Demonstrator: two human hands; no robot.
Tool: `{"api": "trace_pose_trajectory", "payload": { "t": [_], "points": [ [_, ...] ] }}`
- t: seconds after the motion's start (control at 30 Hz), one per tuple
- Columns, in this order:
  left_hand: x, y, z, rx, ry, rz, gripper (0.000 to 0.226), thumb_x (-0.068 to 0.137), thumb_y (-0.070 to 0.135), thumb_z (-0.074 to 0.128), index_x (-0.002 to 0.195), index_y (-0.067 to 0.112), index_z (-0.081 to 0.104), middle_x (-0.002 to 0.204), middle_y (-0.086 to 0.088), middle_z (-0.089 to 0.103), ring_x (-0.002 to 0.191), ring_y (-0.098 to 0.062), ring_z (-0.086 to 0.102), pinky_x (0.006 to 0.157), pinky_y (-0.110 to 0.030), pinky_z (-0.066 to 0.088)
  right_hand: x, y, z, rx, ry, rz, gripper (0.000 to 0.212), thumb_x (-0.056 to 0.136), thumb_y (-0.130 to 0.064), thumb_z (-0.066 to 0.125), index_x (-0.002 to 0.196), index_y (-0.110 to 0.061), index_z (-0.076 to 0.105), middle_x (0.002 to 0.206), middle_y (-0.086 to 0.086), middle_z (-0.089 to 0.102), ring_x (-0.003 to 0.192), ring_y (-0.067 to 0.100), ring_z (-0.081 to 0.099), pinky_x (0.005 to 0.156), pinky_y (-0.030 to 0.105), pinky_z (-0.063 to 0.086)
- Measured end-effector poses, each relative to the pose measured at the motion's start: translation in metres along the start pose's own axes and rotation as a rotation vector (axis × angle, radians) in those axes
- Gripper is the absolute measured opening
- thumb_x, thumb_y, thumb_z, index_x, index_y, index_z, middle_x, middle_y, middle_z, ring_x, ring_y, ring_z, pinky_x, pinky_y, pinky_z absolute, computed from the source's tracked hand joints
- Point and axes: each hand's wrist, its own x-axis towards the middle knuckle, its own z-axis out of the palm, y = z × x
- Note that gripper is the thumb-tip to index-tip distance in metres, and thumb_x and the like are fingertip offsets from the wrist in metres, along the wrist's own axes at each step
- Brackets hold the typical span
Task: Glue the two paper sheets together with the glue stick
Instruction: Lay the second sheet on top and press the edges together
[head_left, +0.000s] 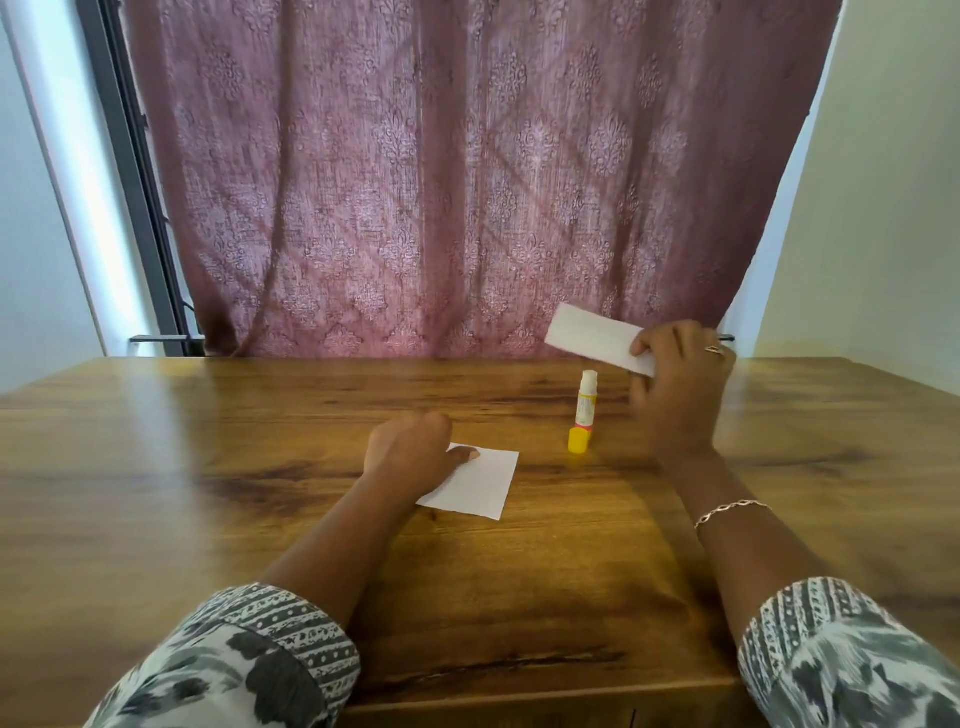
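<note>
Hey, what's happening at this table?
A person seems to be partway through gluing two sheets together. Their left hand holds the flat paper sheet on the wooden table, thumb on top. Their right hand holds the second paper sheet up in the air. The glue stick sits on the table between the hands, with neither hand touching it.
</note>
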Motion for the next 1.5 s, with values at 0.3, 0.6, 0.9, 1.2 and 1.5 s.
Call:
{"api": "trace_pose_trajectory", "payload": {
  "t": [0.3, 0.6, 0.9, 1.2, 1.5],
  "points": [
    [-0.003, -0.011, -0.017, -1.347, 0.094, -0.257, 0.048, 0.090, 0.045, 0.044, 0.088, 0.001, 0.064, 0.073, -0.006, 0.064, 0.067, -0.019, 0.060, 0.056, -0.026, 0.046, -0.022, -0.061, 0.015, 0.094, 0.030, -0.571, 0.020, 0.067, -0.018, 0.063, 0.081, -0.019, 0.048, 0.077, 0.006, 0.063, 0.080, 0.018, 0.041, 0.074, 0.033, 0.027],
    [-0.010, -0.019, -0.034, -1.541, 0.178, -0.292, 0.013, 0.089, -0.002, 0.051, 0.099, -0.004, 0.058, 0.077, -0.003, 0.061, 0.064, -0.011, 0.060, 0.042, -0.011, 0.049, -0.024, -0.059, 0.015, 0.221, -0.305, -0.437, 0.045, 0.062, -0.005, 0.055, 0.104, -0.019, 0.050, 0.104, 0.007, 0.058, 0.098, 0.016, 0.039, 0.075, 0.038, 0.046],
    [-0.009, -0.022, -0.033, -1.447, 0.068, -0.203, 0.010, 0.087, 0.003, 0.055, 0.078, 0.002, 0.060, 0.076, -0.006, 0.064, 0.046, 0.001, 0.063, 0.041, -0.011, 0.046, -0.021, -0.062, 0.006, 0.820, -0.410, 0.270, 0.028, 0.091, -0.015, 0.050, 0.118, -0.012, 0.054, 0.091, -0.003, 0.057, 0.084, 0.010, 0.052, 0.066, 0.008, 0.042],
    [-0.006, -0.027, -0.028, -1.381, 0.070, -0.242, 0.028, 0.091, 0.023, 0.053, 0.069, 0.007, 0.060, 0.059, 0.000, 0.060, 0.045, -0.006, 0.053, 0.042, -0.015, 0.041, -0.021, -0.052, 0.012, 0.964, -0.470, 0.507, 0.005, 0.083, -0.003, 0.059, 0.084, -0.003, 0.064, 0.061, 0.002, 0.056, 0.042, 0.002, 0.047, 0.039, 0.014, 0.041],
    [0.014, -0.046, 0.012, -0.402, -0.203, -0.402, 0.055, 0.070, 0.058, 0.064, 0.102, 0.014, 0.060, 0.108, -0.008, 0.063, 0.104, -0.029, 0.057, 0.092, -0.045, 0.047, -0.017, -0.050, 0.009, 1.006, -0.368, 0.524, 0.011, 0.081, 0.000, 0.060, 0.079, -0.010, 0.061, 0.065, 0.006, 0.059, 0.044, 0.001, 0.051, 0.041, 0.013, 0.046]
  ]
}}
